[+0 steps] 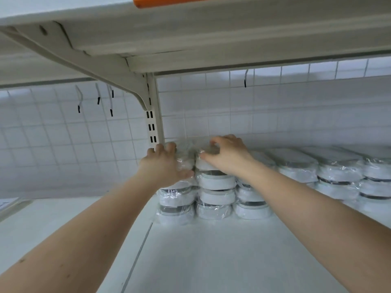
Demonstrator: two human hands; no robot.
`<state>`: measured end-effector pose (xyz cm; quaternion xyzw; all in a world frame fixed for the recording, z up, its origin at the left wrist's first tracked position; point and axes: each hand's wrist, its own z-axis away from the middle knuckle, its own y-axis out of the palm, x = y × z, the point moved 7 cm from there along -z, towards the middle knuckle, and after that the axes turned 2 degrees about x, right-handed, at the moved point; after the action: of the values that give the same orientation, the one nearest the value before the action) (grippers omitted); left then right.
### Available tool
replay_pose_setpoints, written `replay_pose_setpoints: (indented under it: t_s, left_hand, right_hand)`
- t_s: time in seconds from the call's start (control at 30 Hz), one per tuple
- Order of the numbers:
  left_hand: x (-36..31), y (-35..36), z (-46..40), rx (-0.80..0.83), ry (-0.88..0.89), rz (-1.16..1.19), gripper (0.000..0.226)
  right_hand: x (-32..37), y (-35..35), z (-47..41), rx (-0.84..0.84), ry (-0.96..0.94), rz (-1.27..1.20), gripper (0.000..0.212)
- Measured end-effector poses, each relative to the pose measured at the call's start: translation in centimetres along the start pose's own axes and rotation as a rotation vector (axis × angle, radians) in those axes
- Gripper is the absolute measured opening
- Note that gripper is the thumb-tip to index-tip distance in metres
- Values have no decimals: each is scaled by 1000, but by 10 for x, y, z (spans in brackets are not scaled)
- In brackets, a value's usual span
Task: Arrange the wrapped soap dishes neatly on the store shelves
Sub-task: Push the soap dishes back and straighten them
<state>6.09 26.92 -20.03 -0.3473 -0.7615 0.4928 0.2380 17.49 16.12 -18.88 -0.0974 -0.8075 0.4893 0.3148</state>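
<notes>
Two bare hands work at the top of the stacks of clear-film-wrapped white round soap dishes with dark metal bands [215,195], which stand at the back of the pale grey-white metal store shelf [211,261], against the white wire-grid back panel [63,144]. Left hand [164,166]: fingers curled round the left side of the topmost wrapped dish [186,154] of the leftmost column, thumb low on its near face. Right hand [227,155]: fingers bent and pinching the crinkled wrap on top of the neighbouring column's uppermost dish [206,164]; the two top dishes sit just beside each other, seemingly touching. Further wrapped dishes [338,170] run in a lower row to the right along the same shelf. Judgement: step in hand is seating and squaring the top layer of the left columns, with much of the shelf front still bare. Next move likely calls for pressing both top dishes level and flush with those below, then letting go slowly, since slick film may let a tall column slide. Slotted cream upright [153,127] and bracket of the shelf above stand directly behind the left hand. Brands or labels: none readable on the wraps; a paper tag at the far left edge [6,203] is too blurred to read.
</notes>
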Motion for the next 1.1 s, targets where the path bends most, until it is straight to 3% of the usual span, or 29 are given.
replay_pose_setpoints:
  t_s: [0.17,0.47,0.57,0.63,0.73,0.87,1.1]
  left_hand:
    - [-5,1,-5,2,145,28,85]
    - [-4,3,-5,25,143,79,89]
    - [-1,-1,-6,139,147,122,89]
    - [2,-9,-6,168,123,152,81]
    - [-1,-22,-4,50,147,185,66]
    - [-23,-35,8,-55,214,206,53]
    - [-107,-60,36,3,344,220,57]
  right_hand:
    - [-1,18,-9,39,-17,127,44]
    - [-2,18,-7,68,37,173,49]
    - [-2,12,-3,150,61,97,56]
    - [0,-2,1,104,57,70,57]
    - [6,-23,12,8,33,74,56]
    - [-1,-34,35,-2,37,190,55]
    - [-56,-82,95,-16,128,336,60]
